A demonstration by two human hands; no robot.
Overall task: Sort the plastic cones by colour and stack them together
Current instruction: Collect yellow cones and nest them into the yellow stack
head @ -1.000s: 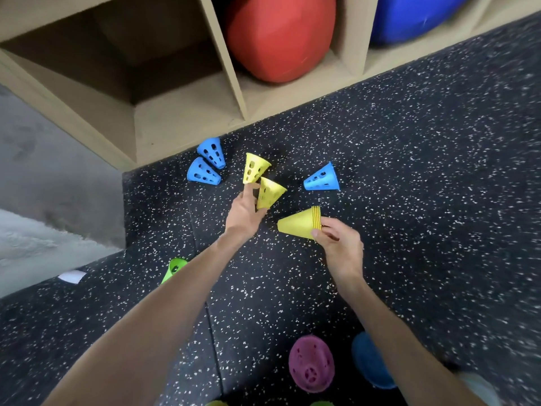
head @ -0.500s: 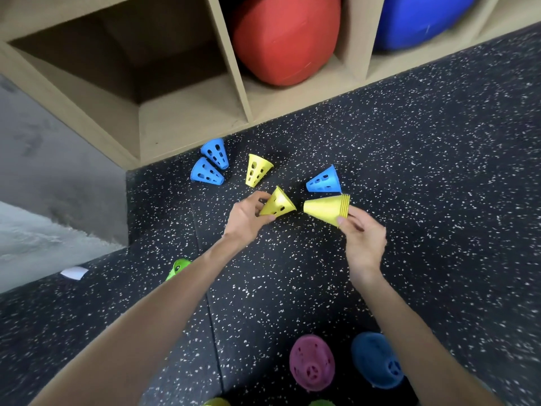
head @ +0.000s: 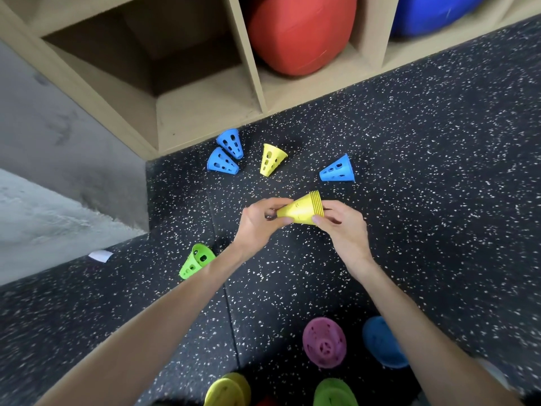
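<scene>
Both hands hold a stack of yellow cones (head: 304, 209) on its side above the floor, tip pointing left. My left hand (head: 260, 221) grips the narrow end; my right hand (head: 342, 227) grips the wide rims. One loose yellow cone (head: 270, 162) lies on the floor beyond. Two blue cones (head: 224, 155) lie together to its left, a third blue cone (head: 336, 169) lies to its right. A green cone (head: 196, 260) lies beside my left forearm.
Near the bottom edge stand a pink stack (head: 323, 342), a blue stack (head: 380, 341), a yellow stack (head: 227, 389) and a green stack (head: 333, 391). A wooden shelf unit (head: 205, 112) at the back holds a red ball (head: 301, 33) and a blue ball (head: 430, 13). A grey wall (head: 58, 171) stands left.
My left hand lifted a loose yellow cone from the floor and brought it onto the tip of the stack in my right hand. Both hands now meet on the stack.
</scene>
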